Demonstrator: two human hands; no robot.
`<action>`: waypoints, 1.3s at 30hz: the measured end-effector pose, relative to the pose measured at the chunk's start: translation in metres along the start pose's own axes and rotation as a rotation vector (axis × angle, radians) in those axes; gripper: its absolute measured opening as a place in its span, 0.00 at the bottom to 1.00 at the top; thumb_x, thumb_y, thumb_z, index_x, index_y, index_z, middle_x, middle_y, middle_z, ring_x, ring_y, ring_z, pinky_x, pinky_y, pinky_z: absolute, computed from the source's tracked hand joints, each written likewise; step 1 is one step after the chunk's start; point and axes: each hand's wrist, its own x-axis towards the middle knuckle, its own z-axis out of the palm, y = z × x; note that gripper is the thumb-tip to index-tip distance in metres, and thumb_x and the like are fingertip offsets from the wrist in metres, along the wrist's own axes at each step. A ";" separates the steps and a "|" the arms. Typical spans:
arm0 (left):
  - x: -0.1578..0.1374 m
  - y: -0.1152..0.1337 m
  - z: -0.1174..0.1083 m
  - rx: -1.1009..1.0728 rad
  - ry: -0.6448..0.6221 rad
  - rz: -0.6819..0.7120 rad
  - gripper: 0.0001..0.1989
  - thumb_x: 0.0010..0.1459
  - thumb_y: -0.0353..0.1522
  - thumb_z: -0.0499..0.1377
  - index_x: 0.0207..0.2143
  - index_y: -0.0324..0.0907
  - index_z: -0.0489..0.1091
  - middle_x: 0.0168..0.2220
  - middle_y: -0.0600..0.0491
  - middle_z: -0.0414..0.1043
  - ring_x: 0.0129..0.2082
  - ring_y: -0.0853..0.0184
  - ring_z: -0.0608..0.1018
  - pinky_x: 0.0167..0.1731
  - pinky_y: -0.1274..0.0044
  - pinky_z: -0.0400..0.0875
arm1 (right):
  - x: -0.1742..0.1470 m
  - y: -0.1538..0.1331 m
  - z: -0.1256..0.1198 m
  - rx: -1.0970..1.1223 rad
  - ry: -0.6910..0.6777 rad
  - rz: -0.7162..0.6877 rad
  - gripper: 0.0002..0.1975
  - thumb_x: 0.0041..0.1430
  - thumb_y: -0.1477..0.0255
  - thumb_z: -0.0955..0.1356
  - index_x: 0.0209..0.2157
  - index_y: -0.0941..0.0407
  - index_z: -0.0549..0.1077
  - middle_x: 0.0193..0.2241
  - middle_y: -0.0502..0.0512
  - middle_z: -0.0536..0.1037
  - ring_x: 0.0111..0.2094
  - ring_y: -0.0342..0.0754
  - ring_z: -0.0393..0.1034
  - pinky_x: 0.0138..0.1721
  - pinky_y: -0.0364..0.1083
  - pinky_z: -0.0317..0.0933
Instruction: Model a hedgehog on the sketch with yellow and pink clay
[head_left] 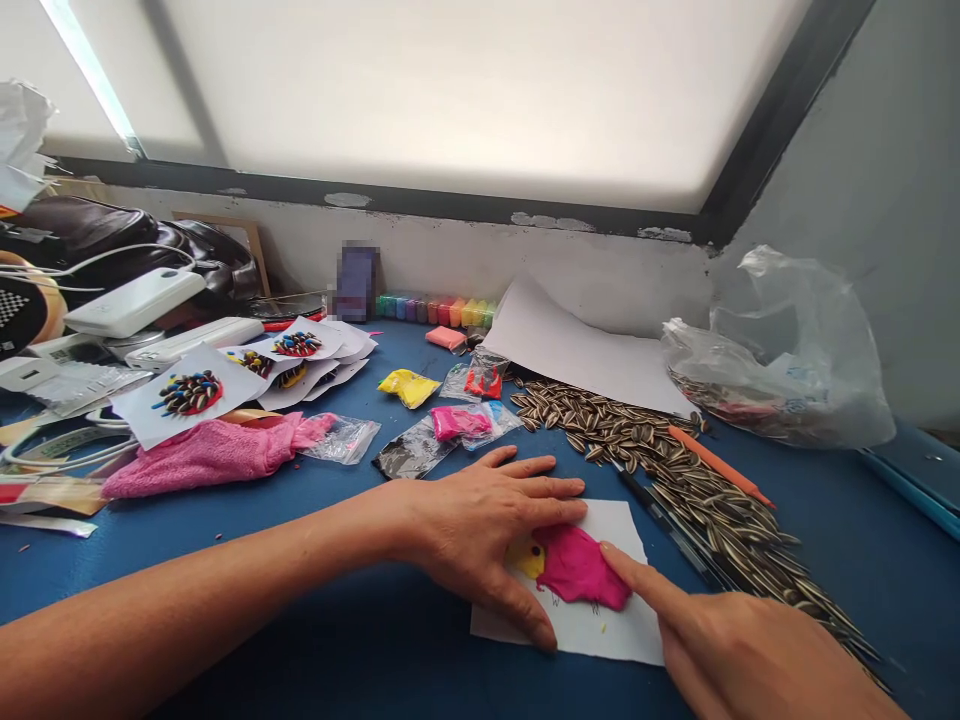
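Observation:
My left hand [487, 530] lies spread over the left part of a white paper sheet [600, 640], its fingers apart. On the sheet is a flattened patch of pink modelling clay [581, 568], joined on its left to a yellow clay piece [527, 560] with a black dot, partly hidden by my left hand. Short pen strokes show below the pink clay. My right hand [750, 640] reaches in from the lower right, its index finger stretched out and touching the pink clay's right edge. The other right fingers are mostly out of sight.
Sunflower seeds [697, 490] are heaped on the right with a pen [660, 515] and an orange stick [720, 465]. Behind lie clay packets [461, 422], a pink cloth [210, 455], seed-decorated cards [191, 395], blank paper [577, 345] and a plastic bag [787, 370].

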 end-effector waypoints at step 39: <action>-0.001 0.003 0.000 0.004 -0.016 -0.052 0.50 0.53 0.57 0.57 0.68 0.42 0.44 0.70 0.47 0.39 0.70 0.51 0.41 0.64 0.52 0.31 | 0.016 -0.001 0.012 0.141 0.124 0.156 0.13 0.66 0.65 0.62 0.49 0.50 0.72 0.36 0.56 0.70 0.36 0.50 0.66 0.36 0.50 0.64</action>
